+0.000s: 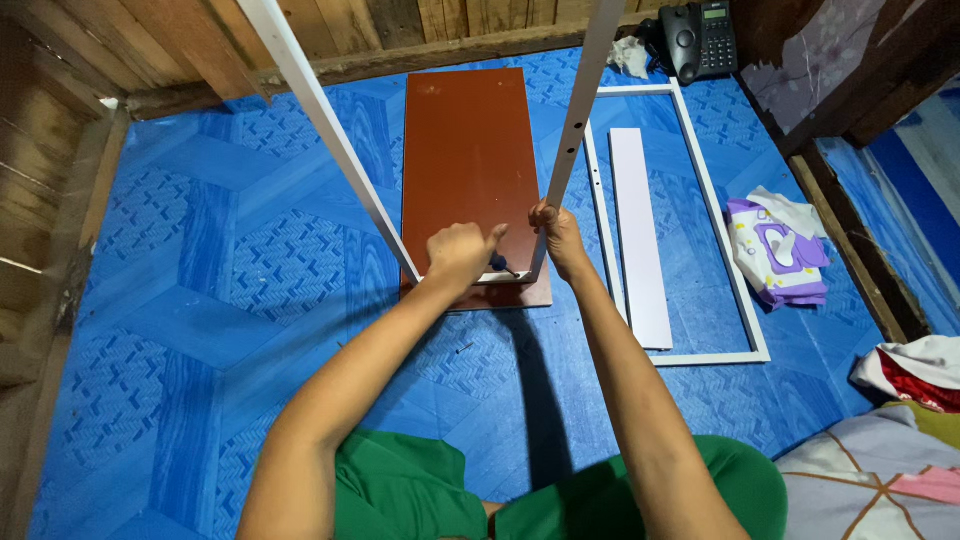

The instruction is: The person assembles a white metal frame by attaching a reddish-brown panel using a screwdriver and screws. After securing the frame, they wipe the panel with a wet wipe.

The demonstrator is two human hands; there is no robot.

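A white metal frame [330, 120] stands upright on a reddish-brown board [470, 150] that lies flat on the blue patterned floor. My right hand [560, 238] grips the frame's right upright near its bottom corner. My left hand [462, 250] is closed on a screwdriver [500, 265] with a dark blue handle, its tip pointing at the lower right corner of the frame. A small dark screw [464, 349] lies on the floor just below the board.
A second white frame [745, 300] lies flat to the right with a white panel [640, 230] inside it. Crumpled purple-and-white cloth [780, 250] lies further right. A black telephone [700, 38] sits at the back. Wooden walls [60, 150] border the floor.
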